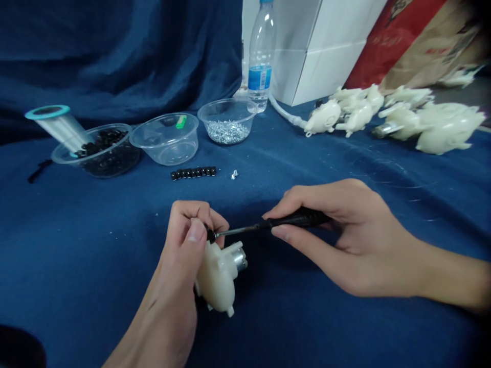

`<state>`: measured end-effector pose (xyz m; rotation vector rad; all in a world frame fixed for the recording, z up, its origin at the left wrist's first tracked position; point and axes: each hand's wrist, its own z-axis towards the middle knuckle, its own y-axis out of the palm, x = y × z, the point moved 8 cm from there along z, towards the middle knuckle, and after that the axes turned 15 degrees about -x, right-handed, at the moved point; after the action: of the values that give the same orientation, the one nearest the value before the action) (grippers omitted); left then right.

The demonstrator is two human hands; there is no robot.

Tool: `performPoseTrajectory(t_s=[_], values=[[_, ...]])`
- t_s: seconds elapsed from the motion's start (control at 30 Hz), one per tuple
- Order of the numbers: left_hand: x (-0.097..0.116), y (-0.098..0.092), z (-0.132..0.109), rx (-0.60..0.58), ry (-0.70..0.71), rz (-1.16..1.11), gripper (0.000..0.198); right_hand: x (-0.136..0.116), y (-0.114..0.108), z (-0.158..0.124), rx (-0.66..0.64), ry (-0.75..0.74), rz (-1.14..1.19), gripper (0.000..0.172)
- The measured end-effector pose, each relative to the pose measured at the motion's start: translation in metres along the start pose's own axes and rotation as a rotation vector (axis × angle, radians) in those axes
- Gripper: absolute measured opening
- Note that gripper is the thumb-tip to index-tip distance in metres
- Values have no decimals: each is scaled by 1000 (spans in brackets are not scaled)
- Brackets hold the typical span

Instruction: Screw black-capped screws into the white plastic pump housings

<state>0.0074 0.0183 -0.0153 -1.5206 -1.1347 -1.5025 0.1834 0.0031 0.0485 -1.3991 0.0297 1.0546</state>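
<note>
My left hand (187, 245) is closed around a cream plastic housing (218, 281) with a small silver motor (240, 259) sticking out of its side. A small black part (210, 235) sits at the top of the housing, beside my left thumb and partly hidden by the fingers. In my right hand (356, 240) is a screwdriver (299, 219) with a black handle, held nearly level between thumb and fingers. Its metal shaft points left and the tip meets the black part. Whether a screw is under the tip is too small to tell.
Behind the hands lie a row of black pieces (194, 173) and a few loose screws (235, 175). Farther back stand bowls of black parts (111, 153) and screws (226, 132), another clear bowl (164, 143), a spool (61, 128) and a bottle (261, 61). More cream housings (448, 128) lie right.
</note>
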Motion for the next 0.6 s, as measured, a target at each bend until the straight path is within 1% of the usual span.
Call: performPoseTrajectory(t_s=[0.07, 0.13, 0.2, 0.33, 0.5, 0.53, 0.6], values=[[1, 2, 5, -94, 29, -85, 13, 3, 0, 1, -12, 17, 20, 6], [5, 5, 9, -183, 79, -137, 15, 4, -1, 1, -9, 21, 40, 7], [7, 6, 12, -241, 81, -156, 18, 5, -2, 1, 2, 12, 57, 7], [2, 5, 13, -307, -44, -136, 13, 6, -2, 1, -5, -1, 93, 6], [-3, 10, 7, -513, -157, -177, 11, 10, -1, 2, -11, 46, 107, 7], [-3, 11, 6, -529, -174, -190, 10, 11, 0, 2, -16, 52, 109, 8], [-2, 10, 4, -494, -208, -207, 9, 12, 2, 2, -26, 56, 108, 9]])
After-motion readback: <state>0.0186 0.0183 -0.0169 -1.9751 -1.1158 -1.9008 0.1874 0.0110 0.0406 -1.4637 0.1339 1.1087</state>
